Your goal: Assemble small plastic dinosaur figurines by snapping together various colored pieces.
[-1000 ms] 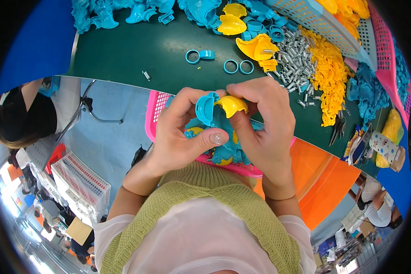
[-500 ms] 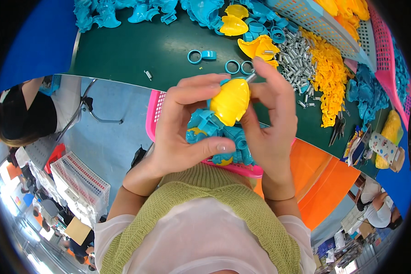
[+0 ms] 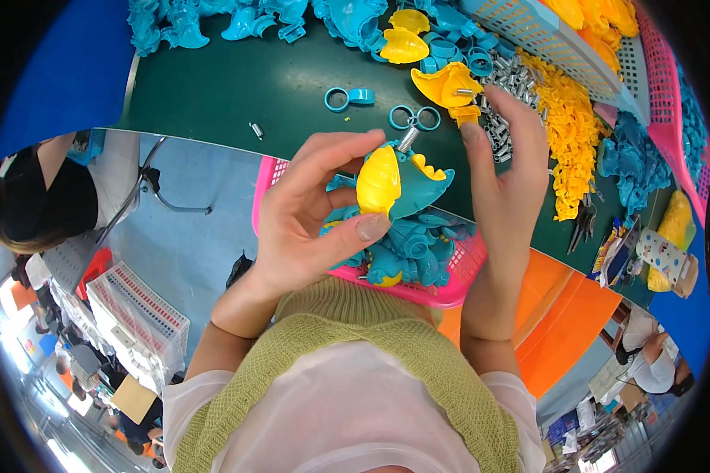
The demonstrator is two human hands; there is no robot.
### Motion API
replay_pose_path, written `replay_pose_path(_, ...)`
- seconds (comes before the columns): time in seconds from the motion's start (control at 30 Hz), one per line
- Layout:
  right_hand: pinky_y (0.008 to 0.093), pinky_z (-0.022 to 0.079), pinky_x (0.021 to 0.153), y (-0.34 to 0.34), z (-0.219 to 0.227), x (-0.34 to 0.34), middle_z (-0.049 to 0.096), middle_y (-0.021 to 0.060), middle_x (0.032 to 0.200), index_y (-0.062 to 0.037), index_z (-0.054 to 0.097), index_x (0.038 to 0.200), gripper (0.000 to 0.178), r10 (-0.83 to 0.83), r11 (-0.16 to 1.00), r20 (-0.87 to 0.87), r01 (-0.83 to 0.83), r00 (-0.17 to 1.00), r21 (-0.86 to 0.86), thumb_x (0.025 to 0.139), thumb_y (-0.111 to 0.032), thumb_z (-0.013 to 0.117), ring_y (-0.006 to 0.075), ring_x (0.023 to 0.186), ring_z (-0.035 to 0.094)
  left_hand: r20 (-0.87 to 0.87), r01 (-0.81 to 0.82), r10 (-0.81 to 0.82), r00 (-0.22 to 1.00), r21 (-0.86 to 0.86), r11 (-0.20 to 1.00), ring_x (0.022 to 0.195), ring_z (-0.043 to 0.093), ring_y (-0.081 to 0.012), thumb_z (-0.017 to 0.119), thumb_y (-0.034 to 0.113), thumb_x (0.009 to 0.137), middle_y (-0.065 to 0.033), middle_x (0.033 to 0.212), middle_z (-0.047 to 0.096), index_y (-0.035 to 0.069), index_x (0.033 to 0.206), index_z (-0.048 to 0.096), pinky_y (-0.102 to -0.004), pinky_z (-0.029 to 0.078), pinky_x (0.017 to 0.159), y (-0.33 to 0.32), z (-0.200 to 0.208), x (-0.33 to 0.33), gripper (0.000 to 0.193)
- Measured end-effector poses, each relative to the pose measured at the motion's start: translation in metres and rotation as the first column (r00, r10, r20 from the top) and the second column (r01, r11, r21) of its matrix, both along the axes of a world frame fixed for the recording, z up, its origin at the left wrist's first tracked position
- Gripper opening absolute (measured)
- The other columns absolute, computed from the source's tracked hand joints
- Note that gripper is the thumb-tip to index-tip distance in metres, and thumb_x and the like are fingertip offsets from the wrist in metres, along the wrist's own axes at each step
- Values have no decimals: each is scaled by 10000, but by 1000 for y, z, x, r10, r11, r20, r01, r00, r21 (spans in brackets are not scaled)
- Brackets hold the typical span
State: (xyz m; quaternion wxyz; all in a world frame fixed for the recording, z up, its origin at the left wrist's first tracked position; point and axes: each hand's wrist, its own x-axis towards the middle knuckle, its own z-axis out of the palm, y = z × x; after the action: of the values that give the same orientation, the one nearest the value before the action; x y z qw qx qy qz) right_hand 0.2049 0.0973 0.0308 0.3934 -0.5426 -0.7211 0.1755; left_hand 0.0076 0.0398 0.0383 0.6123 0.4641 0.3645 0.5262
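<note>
My left hand point(image 3: 308, 201) pinches a half-built plastic toy point(image 3: 406, 185) with a blue shell and a yellow curved piece. A metal spring point(image 3: 408, 139) sticks up from its top edge. To the right, my right hand point(image 3: 509, 169) has its fingers apart and holds nothing; the fingertips hover by a yellow shell piece point(image 3: 447, 83) with a spring lying in it. Two blue rings point(image 3: 402, 117) rest on the table just beyond the toy. Under my hands, a pink basket point(image 3: 467, 264) holds several blue-and-yellow pieces.
A heap of metal springs point(image 3: 501, 118) and a pile of small yellow parts point(image 3: 564, 134) lie at the right. Blue shells point(image 3: 347, 24) line the far side of the green table point(image 3: 229, 91). Pliers point(image 3: 582, 225) lie near the right edge. A blue-grey crate point(image 3: 556, 47) stands at the back right.
My right hand has let go of the toy and moved right toward the springs. The toy has turned in my left hand, showing the blue shell and the upright spring.
</note>
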Motion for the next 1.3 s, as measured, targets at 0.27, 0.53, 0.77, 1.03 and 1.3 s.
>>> replay_pose_path(0.27,355,382,895,5,-17,3,550,104,1117,-64,559,1086,317,-101,994,429,78,898,72,781,-113,630,278,1029,508,44,-1,1,999,1,1000,1082,464,-192,679,1,731,-99,1178,419,-14,1234,423,-316,479,868,1,-1,2,565)
replay_pose_path(0.53,343,379,907,8,0,71,590,110,1061,-61,593,1050,251,-297,952,328,253,897,171,811,-137,611,272,1037,522,141,2,17,990,-135,991,1119,468,-205,661,-19,748,-120,1186,464,-27,1243,379,-333,475,877,-2,-1,4,570)
replay_pose_path(0.77,355,397,881,2,-8,132,564,128,1092,-51,574,1088,329,-484,867,513,469,709,168,846,-273,569,293,1021,523,153,69,-44,987,-164,984,1104,478,-195,661,-24,746,-122,1158,483,-25,1243,377,-336,465,894,0,0,9,572)
replay_pose_path(1.03,361,419,826,25,-15,185,570,168,1039,-9,582,1059,339,-554,798,710,521,435,304,833,-261,569,314,945,547,116,62,-46,992,-144,988,1098,480,-192,657,-30,745,-120,1161,481,-24,1243,379,-321,482,868,-2,3,11,570)
replay_pose_path(1.3,352,423,833,33,-5,220,599,167,1020,-14,607,1033,361,-641,763,402,599,654,241,826,-308,574,305,952,568,106,64,-48,993,-155,986,1093,485,-187,647,-44,743,-117,1157,486,-24,1244,380,-319,483,864,-3,-1,10,568)
